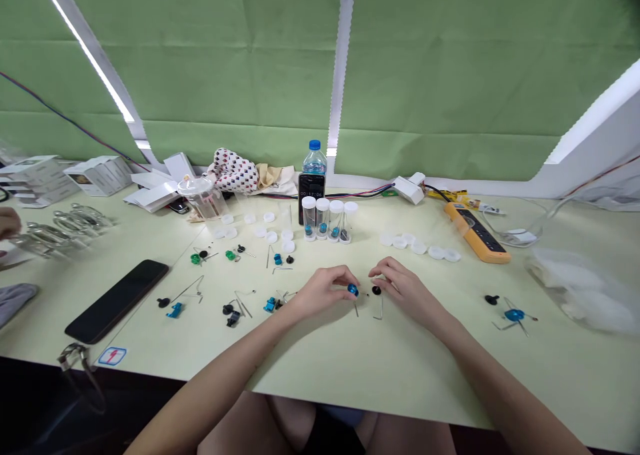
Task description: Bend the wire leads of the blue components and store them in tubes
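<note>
My left hand (pixel 323 290) rests on the pale table (pixel 350 361) with its fingers pinched on a small blue part (pixel 353 289). Close to its right, my right hand (pixel 406 289) pinches a small black part (pixel 377 290). Thin bent metal pins (pixel 379 308) lie on the table just under both hands. Behind the hands stand several clear vials (pixel 329 219) with white caps, holding blue and black parts. Loose white caps (pixel 419 247) lie to the right of the vials.
A black phone (pixel 118 299) lies at the left. More blue, green and black parts with pins (pixel 233 308) are scattered left of my hands, others (pixel 513 315) at right. A water bottle (pixel 315 161), timer (pixel 311 195), yellow multimeter (pixel 477 233) and plastic bag (pixel 580 291) stand around. Another person's hand (pixel 7 225) shows far left.
</note>
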`<state>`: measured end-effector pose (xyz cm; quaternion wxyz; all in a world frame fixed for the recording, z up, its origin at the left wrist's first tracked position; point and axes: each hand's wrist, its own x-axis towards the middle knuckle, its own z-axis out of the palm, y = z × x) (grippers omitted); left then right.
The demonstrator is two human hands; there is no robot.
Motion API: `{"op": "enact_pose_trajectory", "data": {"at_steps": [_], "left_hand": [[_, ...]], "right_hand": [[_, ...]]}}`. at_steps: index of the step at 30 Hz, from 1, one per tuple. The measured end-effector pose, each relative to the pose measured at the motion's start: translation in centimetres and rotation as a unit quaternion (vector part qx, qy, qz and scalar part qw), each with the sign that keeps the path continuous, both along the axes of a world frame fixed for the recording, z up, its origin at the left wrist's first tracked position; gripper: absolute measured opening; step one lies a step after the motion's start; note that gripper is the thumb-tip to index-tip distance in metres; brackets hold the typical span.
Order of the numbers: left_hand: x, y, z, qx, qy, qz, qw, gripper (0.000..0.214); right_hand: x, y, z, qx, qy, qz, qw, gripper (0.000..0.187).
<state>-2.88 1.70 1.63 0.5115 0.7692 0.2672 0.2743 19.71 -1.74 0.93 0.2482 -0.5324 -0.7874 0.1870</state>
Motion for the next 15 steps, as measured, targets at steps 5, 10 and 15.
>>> {"op": "enact_pose_trajectory", "data": {"at_steps": [5, 10, 15], "left_hand": [[0.2, 0.4, -0.4, -0.127, -0.112, 0.068, 0.983, 0.02], [0.3, 0.6, -0.9, -0.15, -0.13, 0.133, 0.971, 0.026], [0.4, 0.5, -1.2, -0.154, -0.118, 0.152, 0.969, 0.03]], "right_hand": [[-1.7, -0.4, -0.7, 0.102, -0.092, -0.017, 0.99, 0.017], [-3.1, -0.5, -1.4, 0.132, -0.172, -0.017, 0.976, 0.012], [-4.0, -0.4, -2.2, 0.138, -0.212, -0.005, 0.967, 0.01]]}}
